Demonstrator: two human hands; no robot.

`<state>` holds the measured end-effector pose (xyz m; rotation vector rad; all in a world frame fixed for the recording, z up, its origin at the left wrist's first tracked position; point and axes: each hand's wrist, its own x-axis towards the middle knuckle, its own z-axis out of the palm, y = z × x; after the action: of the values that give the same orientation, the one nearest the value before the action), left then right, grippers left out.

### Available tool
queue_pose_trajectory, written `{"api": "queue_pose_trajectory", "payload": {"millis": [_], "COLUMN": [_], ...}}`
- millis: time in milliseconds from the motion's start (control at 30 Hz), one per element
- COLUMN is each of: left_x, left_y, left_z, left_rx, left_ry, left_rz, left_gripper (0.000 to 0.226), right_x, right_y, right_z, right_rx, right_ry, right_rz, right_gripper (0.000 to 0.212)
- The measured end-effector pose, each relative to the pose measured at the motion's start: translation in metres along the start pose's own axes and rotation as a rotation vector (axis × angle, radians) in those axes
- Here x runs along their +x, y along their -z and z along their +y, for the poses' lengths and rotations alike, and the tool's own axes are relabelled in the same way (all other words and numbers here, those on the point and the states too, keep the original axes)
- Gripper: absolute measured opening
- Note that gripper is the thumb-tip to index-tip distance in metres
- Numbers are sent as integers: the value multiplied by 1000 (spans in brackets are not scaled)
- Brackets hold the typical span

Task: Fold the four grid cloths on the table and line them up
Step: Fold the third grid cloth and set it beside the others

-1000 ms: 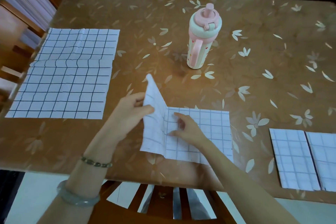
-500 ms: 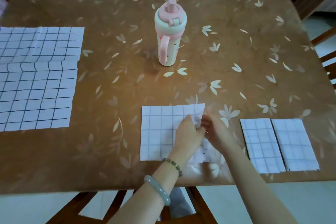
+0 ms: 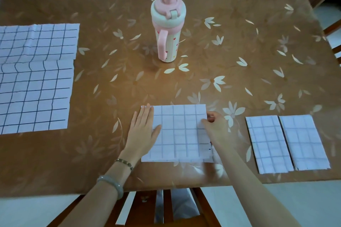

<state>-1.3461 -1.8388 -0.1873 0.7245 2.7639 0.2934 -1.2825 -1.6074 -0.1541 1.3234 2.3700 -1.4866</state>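
A white grid cloth folded in half (image 3: 180, 134) lies near the table's front edge. My left hand (image 3: 143, 131) presses flat on its left edge with straight fingers. My right hand (image 3: 214, 127) pinches the cloth's right edge near the top corner. An unfolded grid cloth (image 3: 35, 77) lies spread at the far left. Two narrow folded grid cloths (image 3: 267, 143) (image 3: 304, 142) lie side by side at the right front.
A pink and cream bottle (image 3: 168, 29) with a handle stands upright at the table's middle back. The brown flower-patterned table (image 3: 239, 51) has wooden chairs at its back, right and front edges (image 3: 166, 206).
The left half of the cloth was lifted and laid over the right half. My left hand has since slid back to the cloth's left edge, and my right hand now pinches the right edge.
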Motion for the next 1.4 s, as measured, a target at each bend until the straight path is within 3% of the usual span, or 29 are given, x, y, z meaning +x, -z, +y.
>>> {"api": "queue_pose_trajectory", "payload": {"millis": [200,400,500,567,633,700,833,1067,1233,1400], "left_x": [1,2,1,1,2,2,2,-1,-3,5], "left_y": [-8,-16,-17,-17,-17,-19,-22,-21,-12,-7], "left_z": [-6,-6,-7,-7,-6,-7,-8,-22,-35,25], "left_rx": [116,158,172,186,195,197,199,208,257,162], "left_ry": [-64,-75,-80,-83,-80,-77,-72,-34,-13,-71], "left_rz": [-98,-70,-53,-50,-53,-63,-55,13,16,48], "left_gripper": [76,76,76,76,76,76,76,77,83,86], "right_x": [7,12,12,8,1,-6,-5,30,35,33], "right_y": [-2,-7,-14,-26,-49,-77,-107,-48,-26,-27], "right_z": [6,13,15,8,-6,-15,-2,36,42,41], "right_rx": [22,-41,-500,-608,-552,-579,-819,-911,-936,-966], "right_ry": [14,52,357,639,872,956,879,683,642,642], "right_rz": [29,33,236,356,234,20,-193,-80,-37,-5], "right_gripper": [30,35,45,45,40,41,51,61,68,65]}}
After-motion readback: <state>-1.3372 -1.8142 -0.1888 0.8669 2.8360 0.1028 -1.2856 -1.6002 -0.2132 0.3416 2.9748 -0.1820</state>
